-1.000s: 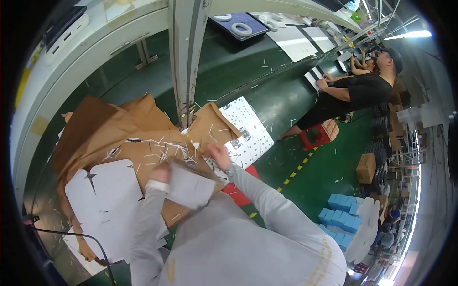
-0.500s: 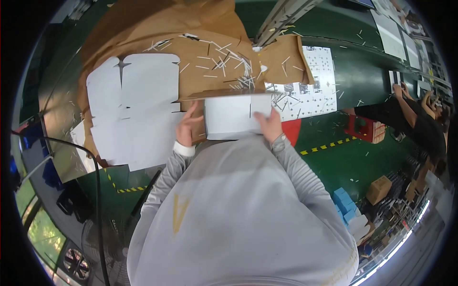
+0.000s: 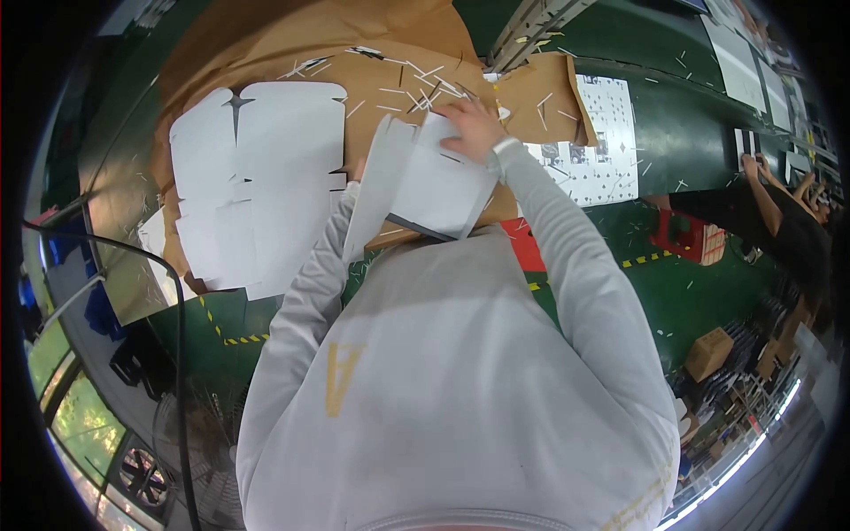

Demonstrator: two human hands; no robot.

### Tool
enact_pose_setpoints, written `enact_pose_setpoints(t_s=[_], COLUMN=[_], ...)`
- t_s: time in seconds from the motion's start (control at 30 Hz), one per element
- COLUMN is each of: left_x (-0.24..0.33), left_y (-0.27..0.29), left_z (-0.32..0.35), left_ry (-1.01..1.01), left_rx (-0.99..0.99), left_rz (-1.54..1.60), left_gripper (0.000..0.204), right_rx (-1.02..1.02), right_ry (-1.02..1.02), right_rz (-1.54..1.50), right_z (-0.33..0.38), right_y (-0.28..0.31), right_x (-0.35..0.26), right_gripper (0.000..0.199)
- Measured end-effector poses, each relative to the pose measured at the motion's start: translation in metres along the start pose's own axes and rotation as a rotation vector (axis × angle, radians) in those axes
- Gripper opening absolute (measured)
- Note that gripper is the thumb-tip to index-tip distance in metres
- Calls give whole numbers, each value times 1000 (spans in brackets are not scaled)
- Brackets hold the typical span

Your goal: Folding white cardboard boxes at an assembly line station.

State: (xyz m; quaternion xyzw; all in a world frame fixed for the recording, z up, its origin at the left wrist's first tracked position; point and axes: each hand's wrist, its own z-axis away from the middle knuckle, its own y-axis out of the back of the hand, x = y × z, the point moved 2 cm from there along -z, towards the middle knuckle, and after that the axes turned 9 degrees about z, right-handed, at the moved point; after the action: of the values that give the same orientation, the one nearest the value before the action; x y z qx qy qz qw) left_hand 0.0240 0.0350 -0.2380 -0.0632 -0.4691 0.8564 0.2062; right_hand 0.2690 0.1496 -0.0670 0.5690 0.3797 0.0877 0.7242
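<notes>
A partly folded white cardboard box (image 3: 440,190) is turned askew in front of my body, with a raised flap (image 3: 382,181) along its left side. My right hand (image 3: 474,128) grips the box's far end, its fingers over the edge and the thumb inside. Only a small part of my left hand (image 3: 357,168) shows, just beyond the raised flap; its fingers are hidden. Flat white box blanks (image 3: 288,168) lie to the left on brown paper (image 3: 367,93). Thin white strips (image 3: 429,87) are scattered beyond the box.
A printed white sheet (image 3: 611,133) lies to the right beside a metal post (image 3: 531,31). A black cable (image 3: 181,354) hangs at the left. Further right are a red stool (image 3: 686,237), a person in dark clothes (image 3: 770,199) and a brown carton (image 3: 708,354).
The box has turned askew and its left flap now stands up. My right hand has moved from its right side to the far end. My left hand has gone mostly behind the flap.
</notes>
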Motion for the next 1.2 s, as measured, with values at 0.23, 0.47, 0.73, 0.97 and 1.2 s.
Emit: enact_pose_setpoints(t_s=[0.23,0.47,0.73,0.97,1.2], left_x=[-16,-12,-8,8,2], left_y=[-30,-61,-65,-114,-99], left_z=[-21,-40,-31,-29,-28], left_ry=[-74,-92,-514,-546,-249], left_rx=[75,140,-112,-326,-249], left_rz=[-324,-683,-1168,-1808,-1229], left_gripper=[28,29,30,30,29], right_rx=[553,486,353,476,267], right_ry=[-854,-677,-608,-516,-410], right_rz=[-371,-518,-509,-376,-329], right_z=[101,107,100,106,105], right_y=[-18,-43,-45,-32,-37], right_x=[11,5,23,6,27], right_gripper=[27,26,18,22,21])
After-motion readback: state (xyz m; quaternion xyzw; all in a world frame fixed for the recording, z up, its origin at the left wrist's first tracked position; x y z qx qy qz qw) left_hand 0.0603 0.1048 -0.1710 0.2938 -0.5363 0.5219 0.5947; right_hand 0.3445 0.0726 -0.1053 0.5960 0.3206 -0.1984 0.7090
